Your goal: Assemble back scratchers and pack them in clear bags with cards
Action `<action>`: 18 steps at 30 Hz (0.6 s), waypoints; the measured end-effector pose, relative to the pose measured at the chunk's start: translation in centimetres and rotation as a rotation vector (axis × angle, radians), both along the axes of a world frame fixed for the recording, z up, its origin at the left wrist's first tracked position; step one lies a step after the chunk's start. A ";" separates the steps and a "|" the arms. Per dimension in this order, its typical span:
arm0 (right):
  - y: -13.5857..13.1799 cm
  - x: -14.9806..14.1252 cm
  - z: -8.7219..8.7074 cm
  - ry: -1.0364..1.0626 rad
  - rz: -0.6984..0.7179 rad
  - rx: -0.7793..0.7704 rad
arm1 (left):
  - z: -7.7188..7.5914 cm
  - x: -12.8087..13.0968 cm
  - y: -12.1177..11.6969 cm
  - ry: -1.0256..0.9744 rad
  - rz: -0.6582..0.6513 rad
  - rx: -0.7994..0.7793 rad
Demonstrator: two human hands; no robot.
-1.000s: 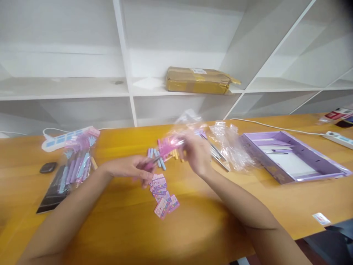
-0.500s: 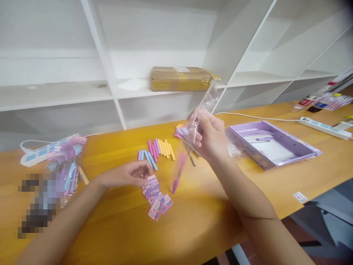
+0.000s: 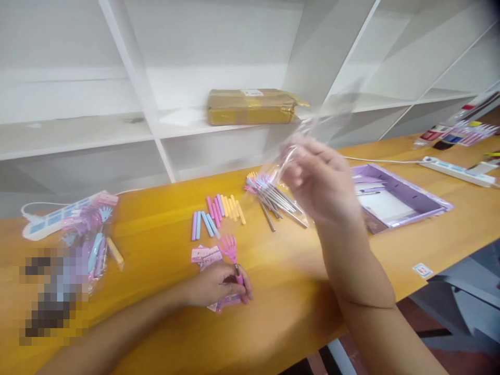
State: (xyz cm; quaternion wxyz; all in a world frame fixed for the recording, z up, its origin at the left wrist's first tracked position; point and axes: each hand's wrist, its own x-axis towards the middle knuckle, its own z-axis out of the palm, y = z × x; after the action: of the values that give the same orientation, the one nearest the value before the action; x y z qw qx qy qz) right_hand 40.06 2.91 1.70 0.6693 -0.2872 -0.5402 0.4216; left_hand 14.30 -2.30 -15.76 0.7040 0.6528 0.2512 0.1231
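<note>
My left hand [image 3: 224, 284] is closed around the pink back scratcher [image 3: 229, 249], its claw-shaped head pointing up and away from me. Beneath that hand lie several small pink printed cards [image 3: 205, 255], partly covered by it. Raised over the table on the right, my right hand [image 3: 318, 177] pinches a clear plastic bag [image 3: 308, 135], which is smeared by motion. Below and behind the bag is a pile of metal scratcher rods [image 3: 281, 203] with coloured claw heads. Pink, purple, blue and yellow handle tubes [image 3: 216, 211] lie in rows left of the pile.
A purple box tray [image 3: 406, 221] with thin rods inside stands at right. Bagged scratcher parts [image 3: 96, 250] lie at left beside a power strip [image 3: 39, 226]. Another power strip [image 3: 457, 172] and bottles [image 3: 432, 136] are far right. A cardboard box [image 3: 252, 108] rests on the shelf.
My left hand has moved from the cards' top edge down and right, and now grips the pink back scratcher. My right hand has moved right with the bag, lifting it off the scratcher.
</note>
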 end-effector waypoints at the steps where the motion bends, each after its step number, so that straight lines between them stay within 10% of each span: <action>1: 0.1 1.5 0.8 0.019 -0.069 0.045 | -0.2 0.1 -0.3 -0.010 -0.006 -0.025; 6: 3.1 11.5 2.2 0.038 -0.491 0.284 | -0.5 0.1 -0.7 -0.176 -0.014 -0.185; 11: 8.6 19.5 -2.3 -0.389 -0.795 -0.135 | -0.5 0.1 -0.1 -0.247 0.136 -0.185; 18: 13.0 23.3 -8.6 -0.978 -0.680 -0.406 | -1.3 -0.1 0.7 -0.254 0.222 -0.116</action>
State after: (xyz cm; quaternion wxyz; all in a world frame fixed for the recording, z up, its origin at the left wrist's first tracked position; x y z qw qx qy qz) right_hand 63.37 15.93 -6.89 0.3736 -0.7238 -0.5716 0.0990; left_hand 14.23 -1.62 -17.01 0.7487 0.5584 0.2376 0.2670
